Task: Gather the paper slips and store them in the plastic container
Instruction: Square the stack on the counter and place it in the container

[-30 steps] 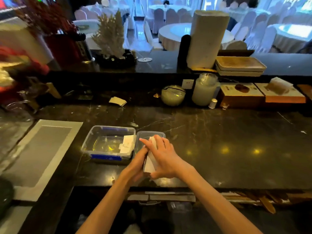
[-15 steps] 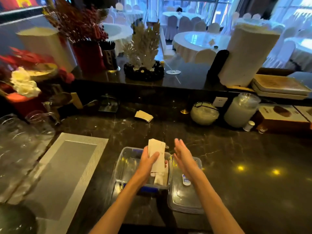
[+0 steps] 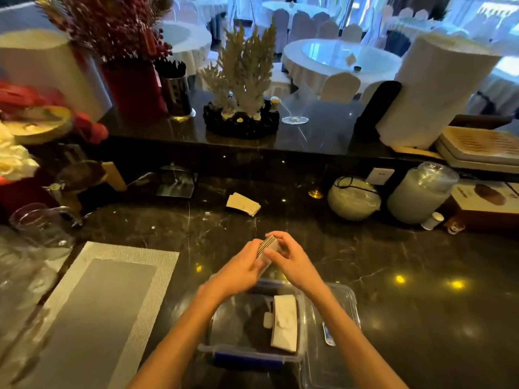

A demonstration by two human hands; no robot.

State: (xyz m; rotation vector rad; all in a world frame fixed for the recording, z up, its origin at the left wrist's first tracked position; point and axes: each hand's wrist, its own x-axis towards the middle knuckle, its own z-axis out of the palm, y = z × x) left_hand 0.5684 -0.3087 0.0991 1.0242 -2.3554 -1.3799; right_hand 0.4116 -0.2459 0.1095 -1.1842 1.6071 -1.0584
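Observation:
My left hand [image 3: 242, 265] and my right hand [image 3: 292, 261] together grip a stack of paper slips [image 3: 266, 245], held edge-up above the far rim of the clear plastic container [image 3: 247, 355] with blue clips. Inside the container a bundle of white slips [image 3: 285, 321] lies along its right side, with a small white piece beside it. The clear lid [image 3: 341, 327] lies just right of the container, partly under my right forearm. A further small stack of slips [image 3: 243, 204] lies farther back on the dark marble counter.
A grey woven placemat [image 3: 92, 304] lies to the left, with glass jugs [image 3: 42, 228] beyond it. A round wrapped bowl [image 3: 353, 197], a frosted jar [image 3: 421, 192] and boxes [image 3: 488, 203] line the back right. A coral ornament [image 3: 241, 88] stands on the raised ledge.
My right hand has come in onto the slip stack that the left hand held alone. Both hands have moved forward past the container's far rim; the view has shifted closer.

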